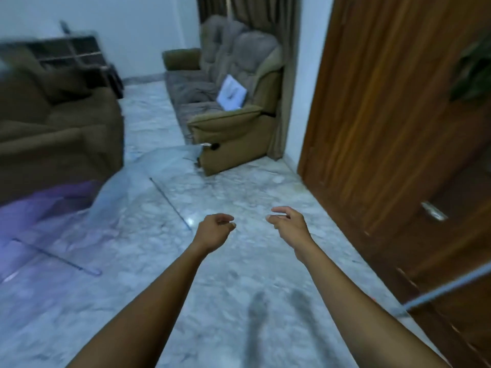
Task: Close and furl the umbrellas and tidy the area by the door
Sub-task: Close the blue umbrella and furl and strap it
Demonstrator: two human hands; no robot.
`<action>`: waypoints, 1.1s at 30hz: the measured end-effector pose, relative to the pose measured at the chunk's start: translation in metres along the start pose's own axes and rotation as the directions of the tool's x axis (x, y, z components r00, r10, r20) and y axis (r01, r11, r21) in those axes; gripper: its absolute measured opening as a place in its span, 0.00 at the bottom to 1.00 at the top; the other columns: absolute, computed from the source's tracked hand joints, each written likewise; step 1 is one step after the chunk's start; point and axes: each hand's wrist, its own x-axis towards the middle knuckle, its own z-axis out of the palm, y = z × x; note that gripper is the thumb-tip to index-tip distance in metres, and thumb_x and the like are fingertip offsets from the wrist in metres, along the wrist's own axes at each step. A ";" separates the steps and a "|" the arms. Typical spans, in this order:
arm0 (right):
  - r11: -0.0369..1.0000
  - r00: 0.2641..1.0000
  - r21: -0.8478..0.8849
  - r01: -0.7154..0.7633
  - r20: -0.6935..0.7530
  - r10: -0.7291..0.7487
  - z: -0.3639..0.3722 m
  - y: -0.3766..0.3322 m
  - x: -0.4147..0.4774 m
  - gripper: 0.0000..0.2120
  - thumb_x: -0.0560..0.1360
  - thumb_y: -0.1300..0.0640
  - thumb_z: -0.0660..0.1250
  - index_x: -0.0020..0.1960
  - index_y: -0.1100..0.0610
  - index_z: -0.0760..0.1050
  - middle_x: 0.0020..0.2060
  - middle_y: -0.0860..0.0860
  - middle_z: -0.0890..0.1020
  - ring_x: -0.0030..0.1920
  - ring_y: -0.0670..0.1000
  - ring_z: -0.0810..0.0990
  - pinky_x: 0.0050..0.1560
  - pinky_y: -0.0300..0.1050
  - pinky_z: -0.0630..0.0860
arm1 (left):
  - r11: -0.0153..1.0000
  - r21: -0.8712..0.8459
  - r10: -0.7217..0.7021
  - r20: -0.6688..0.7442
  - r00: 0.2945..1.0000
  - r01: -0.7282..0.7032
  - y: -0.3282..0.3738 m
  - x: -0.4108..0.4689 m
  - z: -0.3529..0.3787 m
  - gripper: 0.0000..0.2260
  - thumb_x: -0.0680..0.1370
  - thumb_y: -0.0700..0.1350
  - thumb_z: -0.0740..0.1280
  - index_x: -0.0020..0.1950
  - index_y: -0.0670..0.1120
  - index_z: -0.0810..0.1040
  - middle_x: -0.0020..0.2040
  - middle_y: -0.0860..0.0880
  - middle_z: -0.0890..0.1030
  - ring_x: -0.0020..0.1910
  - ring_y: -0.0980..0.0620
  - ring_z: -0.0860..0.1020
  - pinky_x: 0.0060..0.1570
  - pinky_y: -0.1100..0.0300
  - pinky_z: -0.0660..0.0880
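Head view, motion-blurred. We have both arms stretched fwd over the pale marble-pattern floor [239, 301], nothing in either hand.

Left hand [214, 231]: fingers curled in loosely, tips near thumb, closed on nothing. Right hand [288, 224]: fingers apart, half-bent, thumb separate, also empty. We read both as pre-shaped for a reach, not a grip yet.

Task items, rel. to fingers:
- Clear transparent open umbrella w/ thin dark shaft [148, 179]: lies on its side on floor, ahead and left of left fingers. Shaft runs diagonally toward us; its near end sits just beside and left of left fingertips, not touching. Canopy rim appears to rest by the olive-brown recliner armchair [233, 131]; contact unclear (blur).
- Purple translucent open umbrella [47, 205]: further left, well apart from both hands, canopy against the dark brown sofa [53, 123], handle end pointing toward us.
- Thin pale-blue rod [449, 288]: right of and nearer than right fingers, leaning at the brown wooden door [398, 115]; prob. another umbrella's shaft, can't confirm.

Judgement: umbrellas left open on floor by the door, likely to dry. Neither closed yet, task early. Clear one is nearest; shaft end is the obvious first hold. Risk: ribs snagging on recliner when pulled.
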 end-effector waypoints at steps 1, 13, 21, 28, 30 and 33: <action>1.000 0.999 -0.014 -0.001 0.045 0.002 0.033 -0.009 0.006 0.11 0.77 0.53 0.72 0.59 0.51 0.79 0.53 0.49 0.79 0.54 0.51 0.79 0.50 0.47 0.73 | 1.000 -0.005 -0.024 -0.032 0.999 0.024 -0.017 0.004 -0.029 0.11 0.77 0.45 0.71 0.59 0.46 0.83 0.59 0.46 0.83 0.60 0.49 0.81 0.61 0.55 0.76; 0.989 0.962 -0.149 -0.012 0.267 0.052 0.300 -0.067 0.079 0.09 0.78 0.55 0.71 0.57 0.50 0.79 0.58 0.52 0.79 0.53 0.50 0.79 0.51 0.45 0.73 | 0.985 -0.112 -0.149 -0.197 0.969 0.129 -0.134 0.091 -0.249 0.10 0.78 0.45 0.69 0.59 0.47 0.83 0.57 0.47 0.83 0.56 0.51 0.80 0.51 0.61 0.73; 0.957 0.955 -0.287 -0.048 0.268 0.128 0.364 -0.089 0.188 0.05 0.78 0.56 0.70 0.53 0.49 0.79 0.62 0.53 0.79 0.58 0.54 0.79 0.52 0.48 0.73 | 0.966 -0.166 -0.228 -0.188 0.956 0.198 -0.165 0.182 -0.285 0.12 0.79 0.47 0.69 0.61 0.46 0.82 0.62 0.46 0.82 0.60 0.49 0.79 0.58 0.59 0.73; 0.884 0.885 -0.463 -0.063 0.383 0.263 0.453 -0.048 0.365 0.09 0.78 0.56 0.70 0.58 0.54 0.80 0.55 0.54 0.81 0.51 0.53 0.80 0.47 0.45 0.75 | 0.919 -0.227 -0.372 -0.220 0.902 0.323 -0.236 0.328 -0.279 0.13 0.80 0.47 0.67 0.63 0.46 0.82 0.63 0.48 0.82 0.62 0.51 0.78 0.58 0.63 0.69; 0.844 0.848 -0.531 -0.079 0.410 0.337 0.484 -0.014 0.428 0.11 0.79 0.56 0.69 0.61 0.55 0.80 0.49 0.52 0.81 0.45 0.52 0.79 0.41 0.42 0.74 | 0.882 -0.273 -0.443 -0.199 0.874 0.385 -0.279 0.383 -0.262 0.14 0.80 0.49 0.67 0.63 0.47 0.82 0.62 0.50 0.82 0.60 0.54 0.78 0.57 0.63 0.69; 0.790 0.815 -0.604 -0.101 0.405 0.414 0.527 0.053 0.528 0.08 0.79 0.56 0.68 0.58 0.54 0.80 0.44 0.50 0.80 0.40 0.48 0.77 0.36 0.38 0.72 | 0.804 -0.361 -0.549 -0.140 0.824 0.474 -0.359 0.477 -0.226 0.13 0.80 0.49 0.68 0.63 0.47 0.82 0.60 0.50 0.82 0.58 0.54 0.78 0.56 0.63 0.70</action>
